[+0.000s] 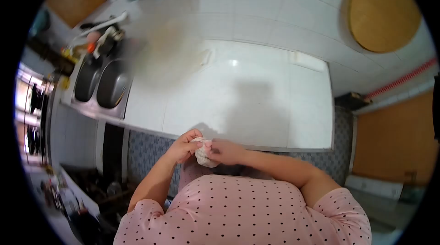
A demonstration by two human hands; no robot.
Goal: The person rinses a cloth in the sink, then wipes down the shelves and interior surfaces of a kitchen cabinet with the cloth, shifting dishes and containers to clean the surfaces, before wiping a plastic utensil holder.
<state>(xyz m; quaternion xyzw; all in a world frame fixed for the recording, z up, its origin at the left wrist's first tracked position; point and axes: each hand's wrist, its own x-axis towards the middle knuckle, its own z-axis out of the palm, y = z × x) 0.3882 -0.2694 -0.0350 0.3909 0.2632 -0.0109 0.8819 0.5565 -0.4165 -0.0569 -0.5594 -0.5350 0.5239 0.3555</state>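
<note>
A small off-white crumpled bundle (206,159), apparently cloth, is held between my two hands in front of my waist, just off the counter's front edge. My left hand (185,145) pinches its upper left side with thumb and fingers. From the other side, my right hand (225,151) has its fingers closed on the upper right part. The bundle's lower end hangs below my fingers, and part of it is hidden by them. The white tiled counter (197,103) lies just beyond both hands.
A steel double sink (124,104) is set in the counter at the left, with utensils and bottles behind it. A round wooden board (382,11) is on the wall at the right. A white roll-like object (309,61) lies at the counter's back right.
</note>
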